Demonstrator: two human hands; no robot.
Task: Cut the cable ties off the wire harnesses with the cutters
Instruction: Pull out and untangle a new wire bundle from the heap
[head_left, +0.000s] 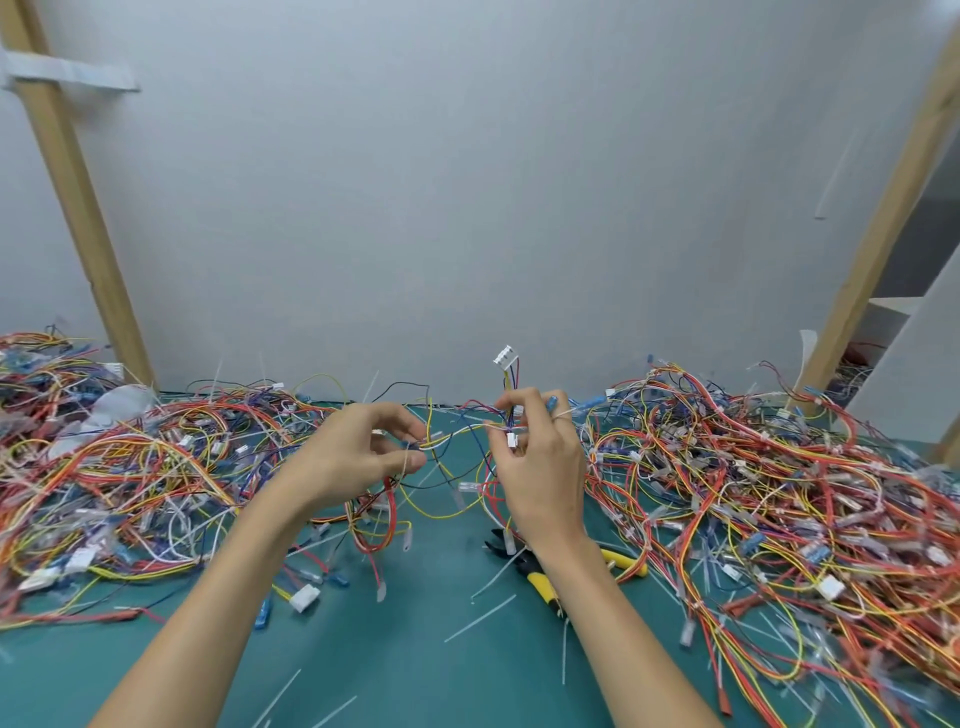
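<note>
I hold one wire harness (457, 431) stretched between both hands above the green mat. My left hand (353, 452) pinches its wires between thumb and fingers at the left end. My right hand (540, 457) grips the other end, where a white connector (505, 358) sticks up above my fingers and a smaller white plug (512, 440) shows at my palm. Yellow and red loops of the harness hang down below. The yellow-handled cutters (540, 574) lie on the mat under my right wrist, untouched.
Big tangles of red, yellow and blue harnesses are heaped to the left (104, 467) and right (779, 493). Cut white tie pieces (480, 618) litter the green mat (405, 665). Wooden posts (78, 208) lean against the grey wall behind.
</note>
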